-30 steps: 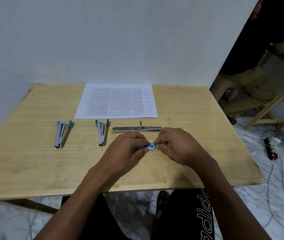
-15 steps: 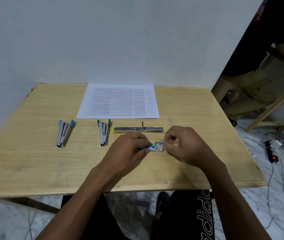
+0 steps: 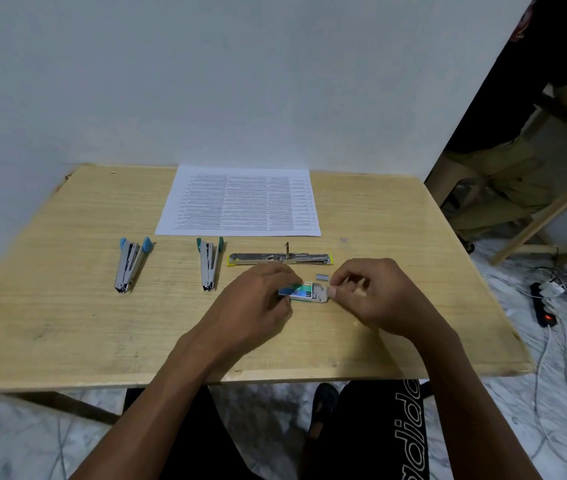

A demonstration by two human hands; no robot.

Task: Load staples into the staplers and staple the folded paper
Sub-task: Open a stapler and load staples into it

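Left hand (image 3: 257, 301): fingers curled round staple box (image 3: 297, 292), gripping its left end.
Right hand (image 3: 375, 294): fingers curled, fingertips (image 3: 332, 292) touching box's grey open end; pinching or only touching, cannot tell.
Short staple strip (image 3: 322, 277): loose on worktop (image 3: 67, 323), just beyond box, between hands.
Yellow-tipped stapler (image 3: 280, 258): opened out flat, just beyond both hands.
Teal-capped stapler (image 3: 210, 263): left of left hand.
Blue-capped stapler (image 3: 130, 263): further left, apart from teal one.
Printed paper (image 3: 238, 204): flat, well beyond hands, at worktop's far edge.

Wooden table (image 3: 67, 306) — shiny metal staplers (image 3: 129, 265).
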